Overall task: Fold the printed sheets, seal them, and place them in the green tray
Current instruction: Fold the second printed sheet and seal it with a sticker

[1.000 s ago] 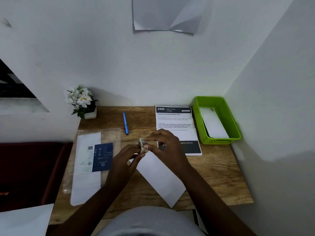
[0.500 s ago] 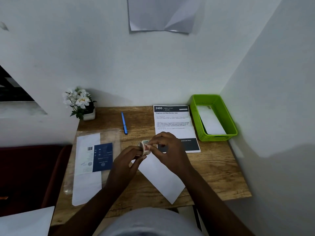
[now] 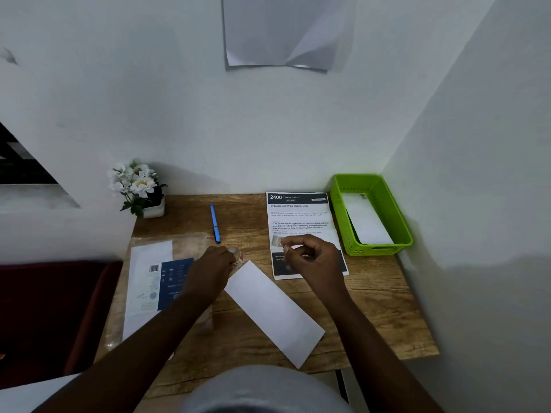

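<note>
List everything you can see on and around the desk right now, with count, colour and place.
folded sheet: 1, white, desk front centre, lying diagonally
printed sheet: 1, white with black bands, back right, partly under the right hand
green tray: 1, right edge of the desk, holds 1 white folded sheet
tape roll: 1, clear, in the left hand
tape strip: 1, clear, pinched by the right hand
pen: 1, blue, back centre
plastic sleeve: 1, clear with white and navy insert, left
flower pot: 1, white flowers, back left corner
wall paper: 1, white, above the desk
left hand: holds the roll
right hand: pinches the strip
</note>
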